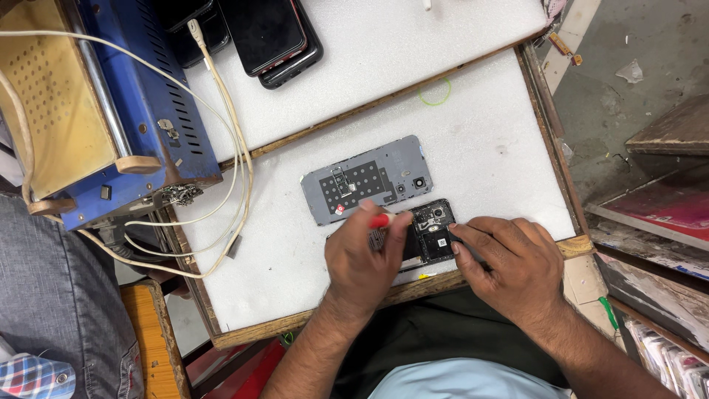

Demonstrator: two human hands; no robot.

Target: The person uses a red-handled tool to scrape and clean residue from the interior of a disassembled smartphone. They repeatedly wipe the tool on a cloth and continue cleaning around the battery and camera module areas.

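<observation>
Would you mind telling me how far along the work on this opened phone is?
Done: the grey back cover is off and lies on the white board, just beyond the phone. In hand: the left hand holds a red-handled tool over the phone's exposed insides, while the right hand steadies its right end. Left: the insides look still in place, and the cover is not back on.

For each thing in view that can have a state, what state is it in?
Opened black phone: back off, insides exposed, flat on the white board.
Grey phone back cover: detached, inner side up, beside the phone.
Red-handled tool: held in left hand.
Right hand: fingertips pressing the phone's edge.
Dark phones at top: stacked, screens dark.
</observation>
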